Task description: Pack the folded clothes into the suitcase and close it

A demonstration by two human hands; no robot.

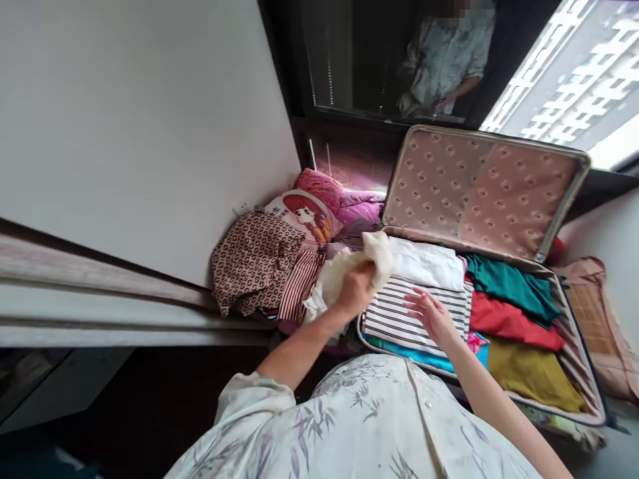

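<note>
At the left edge of an open suitcase (pixel 583 352), my left hand (pixel 357 289) clamps a cream cloth (pixel 380 256), fingers wrapped round its bunched middle; part of it rises beyond my knuckles near the far left corner, slightly blurred, and I cannot tell where it ends and the pale fabric under my wrist begins; my right hand (pixel 433 316) hovers bare over a striped garment (pixel 392 319), fingers spread apart with nothing between them; whether a fingertip touches the stripes, I cannot tell.

Along the suitcase's left half, the striped garment lies flat, a folded white garment (pixel 426 263) beyond it toward the far edge and a blue cloth (pixel 387 349) showing along the near edge; down the right half run three folded pieces, green (pixel 519 286) at the far edge, red (pixel 514 319) between, mustard (pixel 534 376) by the near right corner; the lid (pixel 484 193), lined in patterned pink, stands raised from the far edge.

Outside the left edge, a heap holds a brown patterned cloth (pixel 254 259), a red-striped cloth (pixel 299 286) and a cushion (pixel 312 216) printed with a cartoon figure; dark glass beyond mirrors a person (pixel 444 66) in a pale shirt.
</note>
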